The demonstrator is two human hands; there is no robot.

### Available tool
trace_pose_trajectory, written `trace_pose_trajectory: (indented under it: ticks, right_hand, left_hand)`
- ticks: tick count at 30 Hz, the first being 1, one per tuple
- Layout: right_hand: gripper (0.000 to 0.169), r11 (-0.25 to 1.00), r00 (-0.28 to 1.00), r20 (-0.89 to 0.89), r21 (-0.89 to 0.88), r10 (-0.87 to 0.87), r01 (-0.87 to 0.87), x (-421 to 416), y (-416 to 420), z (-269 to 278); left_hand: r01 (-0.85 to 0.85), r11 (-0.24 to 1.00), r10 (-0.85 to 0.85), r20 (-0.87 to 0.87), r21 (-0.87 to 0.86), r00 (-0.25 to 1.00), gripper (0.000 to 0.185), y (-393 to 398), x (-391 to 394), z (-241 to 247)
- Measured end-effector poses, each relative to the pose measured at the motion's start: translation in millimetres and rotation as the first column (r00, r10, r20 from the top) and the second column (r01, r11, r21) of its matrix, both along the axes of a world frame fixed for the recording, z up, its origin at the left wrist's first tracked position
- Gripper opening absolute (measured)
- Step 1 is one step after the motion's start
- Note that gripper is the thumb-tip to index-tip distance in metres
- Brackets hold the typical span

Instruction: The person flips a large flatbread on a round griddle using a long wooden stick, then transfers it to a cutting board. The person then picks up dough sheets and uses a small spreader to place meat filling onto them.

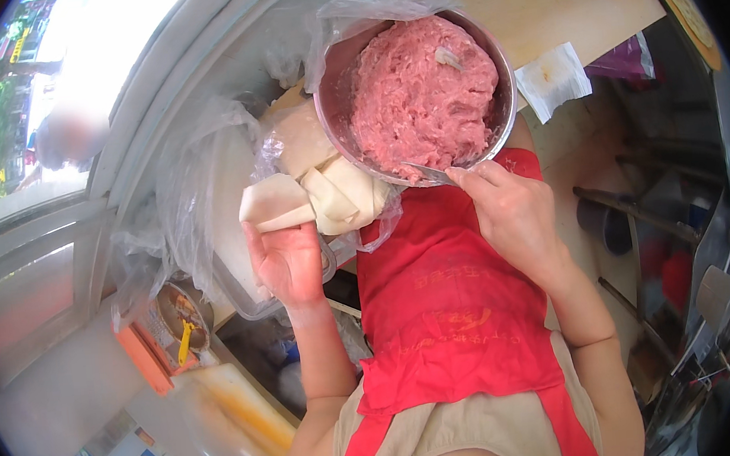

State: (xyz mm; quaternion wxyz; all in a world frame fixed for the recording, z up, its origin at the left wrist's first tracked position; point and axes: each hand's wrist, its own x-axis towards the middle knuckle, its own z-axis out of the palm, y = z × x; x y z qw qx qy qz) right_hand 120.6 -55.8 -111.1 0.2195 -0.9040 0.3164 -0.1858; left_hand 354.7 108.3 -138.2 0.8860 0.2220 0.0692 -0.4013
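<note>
A metal bowl (512, 107) in front of me holds a large mound of pink minced meat (424, 89). My right hand (510, 212) grips a thin metal tool (428, 173), its tip at the meat by the bowl's near rim; its full shape is hidden. A pale dough wrapper (275, 200) rests on the fingers of my left hand (290, 264), palm up. Touching or very near it, a stack of folded dough wrappers (342, 194) lies beside the bowl, partly in clear plastic. A small pale piece (448, 58) sits on top of the meat.
Clear plastic bags (183, 159) hang along the window side at left. Below them is a plastic tray (248, 310). A pan (184, 315) with a yellow-handled utensil (185, 343) stands lower left. A stained paper packet (554, 81) lies at the edge of a wooden board (554, 3).
</note>
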Motion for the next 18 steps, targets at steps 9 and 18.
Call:
trace_pose_trajectory:
  ticks: [9,18]
  right_hand:
    - [0.026,0.831,0.984,0.158,0.556,-0.084,-0.019,5.5,-6.2,-11.8]
    - [0.024,0.834,0.969,0.181,0.55,-0.17,0.043,1.4,-12.4,0.8]
  left_hand:
    - [0.103,0.974,-0.141,-0.187,-0.203,0.972,0.029,6.3,-22.1,-15.1]
    - [0.175,0.983,-0.184,-0.215,-0.062,0.959,0.042,-5.7,-46.1,-16.7]
